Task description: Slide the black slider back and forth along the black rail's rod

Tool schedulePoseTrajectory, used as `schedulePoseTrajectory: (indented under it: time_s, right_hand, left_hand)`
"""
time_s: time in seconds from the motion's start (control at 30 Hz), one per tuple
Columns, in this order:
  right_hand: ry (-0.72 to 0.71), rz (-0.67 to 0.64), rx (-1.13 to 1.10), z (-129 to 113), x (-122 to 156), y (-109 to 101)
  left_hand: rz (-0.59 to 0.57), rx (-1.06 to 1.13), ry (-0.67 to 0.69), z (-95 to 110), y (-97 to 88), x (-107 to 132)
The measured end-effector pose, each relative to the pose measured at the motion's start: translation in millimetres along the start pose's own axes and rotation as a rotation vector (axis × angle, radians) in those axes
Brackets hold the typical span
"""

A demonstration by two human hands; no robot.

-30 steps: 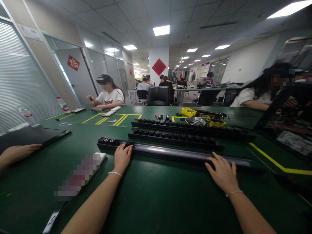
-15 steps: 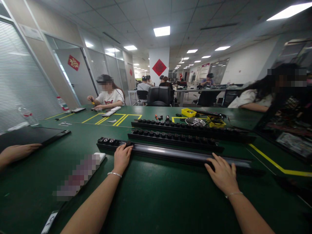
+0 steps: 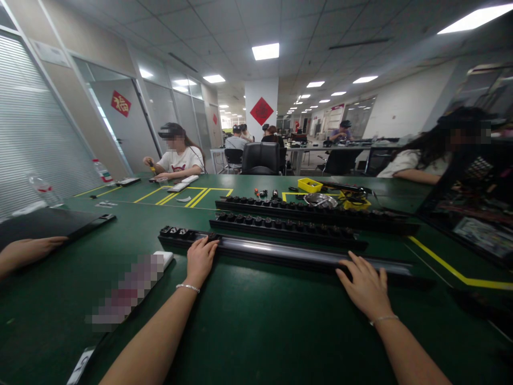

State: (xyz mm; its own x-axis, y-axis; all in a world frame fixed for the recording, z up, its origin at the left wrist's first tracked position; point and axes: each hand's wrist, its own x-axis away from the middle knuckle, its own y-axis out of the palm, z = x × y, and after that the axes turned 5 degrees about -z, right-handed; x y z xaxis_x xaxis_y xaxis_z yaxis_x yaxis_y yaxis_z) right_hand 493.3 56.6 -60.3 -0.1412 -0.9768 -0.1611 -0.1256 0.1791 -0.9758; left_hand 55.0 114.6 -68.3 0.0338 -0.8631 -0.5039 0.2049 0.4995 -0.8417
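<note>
A long black channel [image 3: 272,249], like a power strip housing with a shiny inner floor, lies across the green table before me. Several black socket modules [image 3: 174,231] fill its left end. Farther right in the channel is a separate black module [image 3: 212,236], with the fingers of my left hand [image 3: 199,262] closed on it; they partly hide it. My right hand [image 3: 366,286] rests on the right part of the channel, fingers spread, thumb on the near side. Two more black strips, the nearer strip [image 3: 280,224] and the farther strip [image 3: 316,209], lie behind, lined with black modules.
A long white object [image 3: 162,259], partly blurred out, lies left of my arm. At far left, another person's hand [image 3: 34,251] rests by a dark flat panel [image 3: 52,222]. Behind the strips stand a yellow bin [image 3: 310,185] and a metal bowl [image 3: 320,201]. Two co-workers sit across the table.
Both of my hands and the channel keep their places. The co-worker at the right has shifted the head slightly.
</note>
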Motion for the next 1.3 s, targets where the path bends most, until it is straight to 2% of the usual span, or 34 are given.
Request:
schedulePoseTrajectory:
  time_s: [0.4,0.83,1.3]
  right_hand:
    - [-0.005,0.014,0.024,-0.7,1.4,0.5]
    - [0.011,-0.028,0.008,-0.5,0.9,-1.7]
    - [-0.005,0.026,0.03,1.2,0.1,3.2]
  left_hand:
    - [0.074,0.007,0.087,-1.2,1.5,-0.3]
    - [0.071,-0.017,0.104,-2.2,3.2,0.1]
    - [0.069,-0.013,0.126,0.2,1.6,0.1]
